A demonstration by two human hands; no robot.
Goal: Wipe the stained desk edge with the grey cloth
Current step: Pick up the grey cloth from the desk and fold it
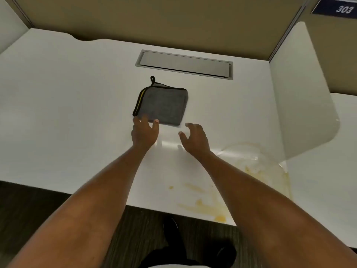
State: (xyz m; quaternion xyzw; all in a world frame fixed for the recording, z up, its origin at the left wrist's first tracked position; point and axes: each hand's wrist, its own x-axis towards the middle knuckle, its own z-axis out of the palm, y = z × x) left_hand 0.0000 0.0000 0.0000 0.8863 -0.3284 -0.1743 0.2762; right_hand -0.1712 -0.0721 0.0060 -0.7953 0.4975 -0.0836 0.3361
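A folded grey cloth (164,106) with black trim, a yellow stripe and a hanging loop lies flat on the white desk (58,113), near the middle. My left hand (144,133) hovers at the cloth's near left corner, fingers spread, fingertips at or just over its edge. My right hand (195,139) is open just below the cloth's near right corner, apart from it. Yellow-orange stains (210,206) smear the desk's front edge at the right, with a wider wet ring (257,163) beyond them.
A metal cable flap (184,63) is set into the desk behind the cloth. A white curved divider panel (303,89) stands on the right, tan partitions at the back. Below the desk edge are dark flooring and my shoes (225,254).
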